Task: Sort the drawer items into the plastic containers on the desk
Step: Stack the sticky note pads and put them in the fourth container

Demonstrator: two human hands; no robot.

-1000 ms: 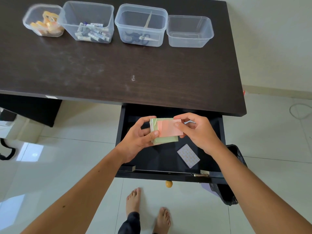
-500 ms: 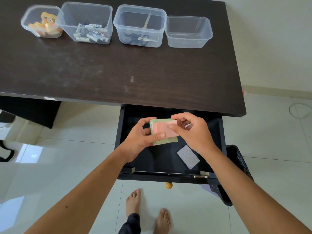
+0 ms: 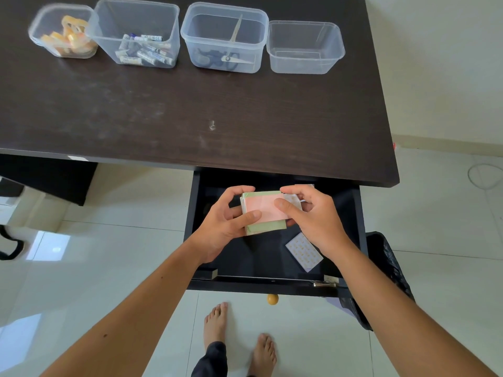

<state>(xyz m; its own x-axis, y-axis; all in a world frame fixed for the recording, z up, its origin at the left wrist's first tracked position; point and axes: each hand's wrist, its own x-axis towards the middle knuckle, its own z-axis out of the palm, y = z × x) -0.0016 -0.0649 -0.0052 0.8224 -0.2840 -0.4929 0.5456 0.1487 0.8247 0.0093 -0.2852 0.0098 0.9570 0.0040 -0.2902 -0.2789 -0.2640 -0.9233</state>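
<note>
Over the open black drawer (image 3: 272,257) my left hand (image 3: 226,227) holds a stack of pastel note pads (image 3: 265,213), pink on top and green beneath. My right hand (image 3: 313,216) grips the same stack at its right edge, with small white paper pieces under its fingers. A white patterned sticker sheet (image 3: 304,251) lies flat on the drawer floor at the right. Four clear plastic containers stand along the desk's far edge: one with yellow tape rolls (image 3: 64,31), one with glue sticks (image 3: 136,34), one with scissors (image 3: 224,36), and an empty one (image 3: 304,47).
The dark wooden desk (image 3: 190,110) spans the view above the drawer. A black bin bag (image 3: 386,276) hangs right of the drawer. My bare feet (image 3: 239,338) stand on the white tiled floor below a round yellow drawer knob (image 3: 272,299).
Both hands stayed over the drawer with the stack. My right hand's fingers shifted along the stack's right edge, squaring the pink pad on the green one.
</note>
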